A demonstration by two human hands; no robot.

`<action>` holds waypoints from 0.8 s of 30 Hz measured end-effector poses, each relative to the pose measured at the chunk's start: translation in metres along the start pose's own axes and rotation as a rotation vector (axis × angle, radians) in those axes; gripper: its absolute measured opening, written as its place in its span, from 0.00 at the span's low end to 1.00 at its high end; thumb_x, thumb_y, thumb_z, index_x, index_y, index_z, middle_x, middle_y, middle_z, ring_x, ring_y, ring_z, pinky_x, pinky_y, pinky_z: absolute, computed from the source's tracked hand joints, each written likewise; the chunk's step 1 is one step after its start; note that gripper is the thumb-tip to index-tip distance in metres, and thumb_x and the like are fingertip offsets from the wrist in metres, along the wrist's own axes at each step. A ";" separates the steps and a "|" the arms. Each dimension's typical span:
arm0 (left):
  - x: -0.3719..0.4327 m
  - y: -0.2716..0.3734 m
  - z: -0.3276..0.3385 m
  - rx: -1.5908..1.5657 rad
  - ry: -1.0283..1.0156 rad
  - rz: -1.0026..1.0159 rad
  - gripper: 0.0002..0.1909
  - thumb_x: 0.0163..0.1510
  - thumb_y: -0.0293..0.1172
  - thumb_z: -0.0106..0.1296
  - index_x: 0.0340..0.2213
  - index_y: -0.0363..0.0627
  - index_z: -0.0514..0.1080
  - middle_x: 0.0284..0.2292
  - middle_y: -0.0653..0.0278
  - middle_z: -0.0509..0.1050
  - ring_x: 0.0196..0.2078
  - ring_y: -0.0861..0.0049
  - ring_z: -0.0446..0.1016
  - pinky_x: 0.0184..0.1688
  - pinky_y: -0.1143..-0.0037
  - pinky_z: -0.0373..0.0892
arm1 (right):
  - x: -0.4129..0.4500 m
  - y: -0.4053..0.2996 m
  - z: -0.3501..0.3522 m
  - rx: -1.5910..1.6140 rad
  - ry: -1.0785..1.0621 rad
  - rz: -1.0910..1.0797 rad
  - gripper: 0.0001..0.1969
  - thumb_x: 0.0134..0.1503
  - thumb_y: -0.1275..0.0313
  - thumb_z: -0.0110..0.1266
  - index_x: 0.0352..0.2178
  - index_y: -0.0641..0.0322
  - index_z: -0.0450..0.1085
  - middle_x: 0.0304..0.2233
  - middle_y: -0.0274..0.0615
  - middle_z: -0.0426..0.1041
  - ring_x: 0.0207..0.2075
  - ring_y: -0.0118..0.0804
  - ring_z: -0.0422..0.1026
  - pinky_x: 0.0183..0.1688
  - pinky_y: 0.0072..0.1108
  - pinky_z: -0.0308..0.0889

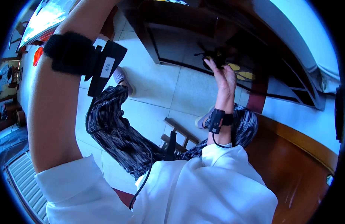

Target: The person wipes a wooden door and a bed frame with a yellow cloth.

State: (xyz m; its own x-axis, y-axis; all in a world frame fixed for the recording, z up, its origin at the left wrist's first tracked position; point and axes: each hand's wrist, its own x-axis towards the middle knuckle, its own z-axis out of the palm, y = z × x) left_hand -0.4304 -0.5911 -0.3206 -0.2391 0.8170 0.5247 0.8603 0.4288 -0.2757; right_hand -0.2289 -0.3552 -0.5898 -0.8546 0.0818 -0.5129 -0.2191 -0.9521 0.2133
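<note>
My right hand (pixel 224 74) reaches into the shaded lower part of a dark wooden cabinet (pixel 153 42). Its fingers are around a small black object with yellow parts (pixel 214 57); thin dark bits stick out from it, and shadow hides what it is. Close by the fingers lie several yellow oval shapes (pixel 246 75). My left hand is out of view; the left forearm (pixel 56 112) runs up past the top edge of the picture, on the left of the cabinet.
Pale tiles (pixel 150 75) cover the floor. A small wooden stool (pixel 182 131) shows between my legs. A black device with a label (pixel 105 70) is strapped to my left forearm, another (pixel 217 121) to my right wrist, with a cable (pixel 150 165). Brown wood (pixel 278 165) lies at right.
</note>
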 end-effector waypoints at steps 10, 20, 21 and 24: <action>0.002 0.001 -0.003 -0.110 -0.039 -0.091 0.18 0.59 0.36 0.36 0.45 0.43 0.69 0.42 0.53 0.73 0.44 0.59 0.71 0.49 0.70 0.64 | 0.095 0.027 -0.077 -0.359 0.193 -0.084 0.23 0.54 0.83 0.37 0.53 0.75 0.49 0.54 0.59 0.56 0.59 0.47 0.54 0.60 0.46 0.48; 0.011 0.010 -0.011 -0.243 -0.108 -0.215 0.20 0.56 0.43 0.39 0.39 0.41 0.73 0.39 0.53 0.74 0.43 0.61 0.72 0.47 0.71 0.65 | 0.129 0.089 -0.113 -0.350 0.314 -0.144 0.24 0.54 0.85 0.33 0.54 0.69 0.50 0.56 0.55 0.54 0.59 0.48 0.53 0.61 0.42 0.47; 0.016 0.022 -0.019 -0.406 -0.115 -0.348 0.19 0.57 0.42 0.39 0.38 0.41 0.73 0.39 0.55 0.75 0.42 0.61 0.72 0.47 0.71 0.65 | 0.128 0.097 -0.105 -0.299 0.270 -0.089 0.22 0.56 0.83 0.33 0.54 0.69 0.50 0.57 0.52 0.53 0.60 0.46 0.50 0.62 0.41 0.44; 0.011 0.019 -0.013 -0.320 -0.044 -0.323 0.18 0.57 0.40 0.39 0.38 0.41 0.73 0.39 0.56 0.74 0.42 0.62 0.72 0.46 0.70 0.66 | 0.100 0.148 -0.059 -0.334 0.027 0.057 0.23 0.59 0.79 0.35 0.56 0.68 0.47 0.59 0.49 0.51 0.63 0.44 0.46 0.63 0.39 0.41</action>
State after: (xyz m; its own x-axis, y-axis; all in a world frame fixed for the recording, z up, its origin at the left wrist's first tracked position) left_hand -0.4114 -0.5788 -0.3095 -0.5309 0.6797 0.5062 0.8327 0.5294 0.1624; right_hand -0.3188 -0.5057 -0.6581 -0.8473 0.0217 -0.5307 -0.0011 -0.9992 -0.0392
